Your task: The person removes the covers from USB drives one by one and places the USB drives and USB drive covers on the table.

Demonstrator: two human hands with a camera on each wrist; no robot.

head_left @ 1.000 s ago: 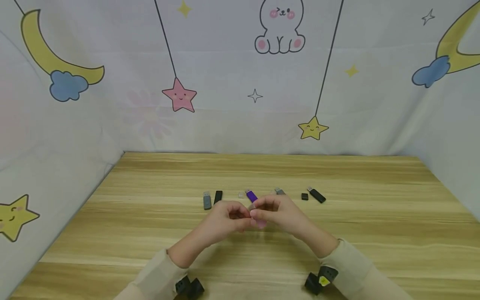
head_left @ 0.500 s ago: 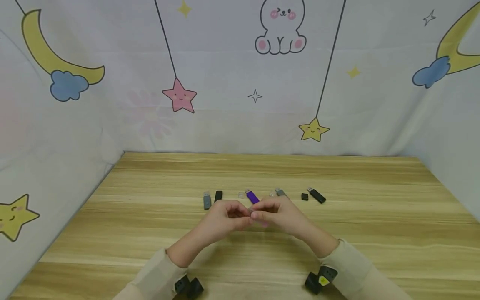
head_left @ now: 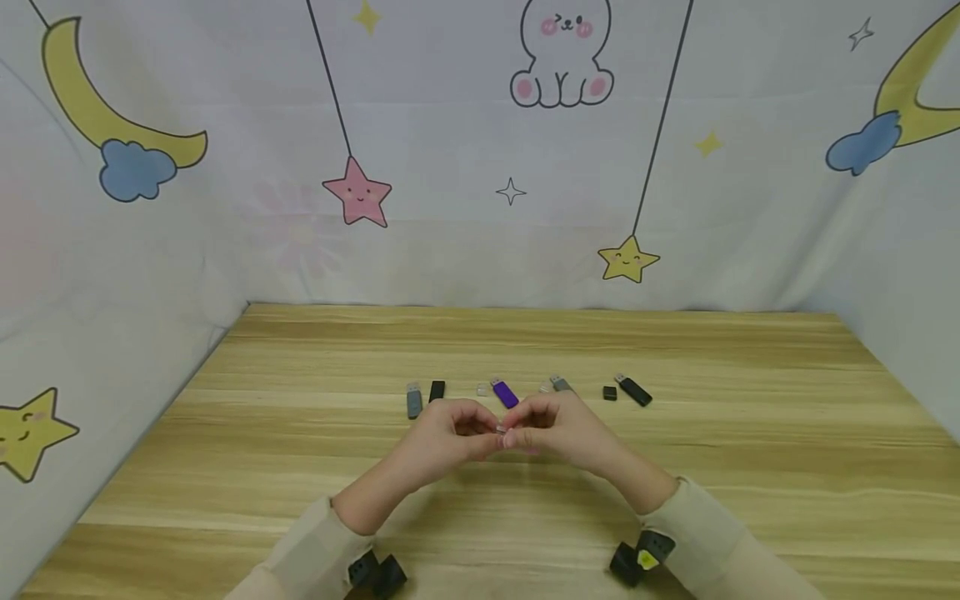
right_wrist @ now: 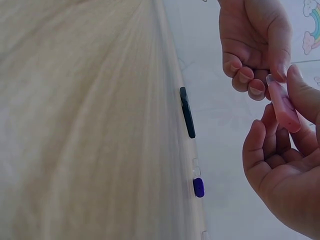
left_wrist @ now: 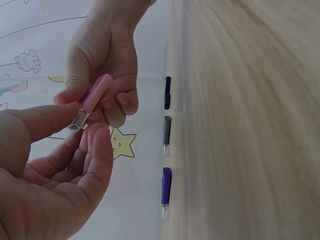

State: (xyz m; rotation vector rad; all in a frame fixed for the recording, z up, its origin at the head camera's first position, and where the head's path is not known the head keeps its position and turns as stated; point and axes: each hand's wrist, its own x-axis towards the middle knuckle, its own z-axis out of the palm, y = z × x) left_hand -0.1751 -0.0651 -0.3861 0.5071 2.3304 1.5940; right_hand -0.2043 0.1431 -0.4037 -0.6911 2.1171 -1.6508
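Observation:
In the head view both hands meet over the front middle of the table [head_left: 480, 533]. My right hand [head_left: 561, 429] pinches a pink USB flash drive [left_wrist: 98, 93] by its body between thumb and fingers. At its plug end is a clear cap [left_wrist: 79, 120], which my left hand [head_left: 442, 442] pinches between thumb and fingertips. In the right wrist view the pink drive points its rounded end toward the camera, and the clear end meets the left fingertips. From above, the fingers hide most of the drive.
Behind the hands lie a purple flash drive [head_left: 505, 393], a grey one [head_left: 561, 383], and a black one [head_left: 634, 390] with a black cap [head_left: 610, 393]. Clear caps [head_left: 482, 389] lie among them. Further left are another grey drive [head_left: 414, 402] and a black piece [head_left: 437, 390].
The pink drive has turned in the fingers, so less of its body shows from above. The right fingertips have shifted slightly and the plug end now shows between the hands.

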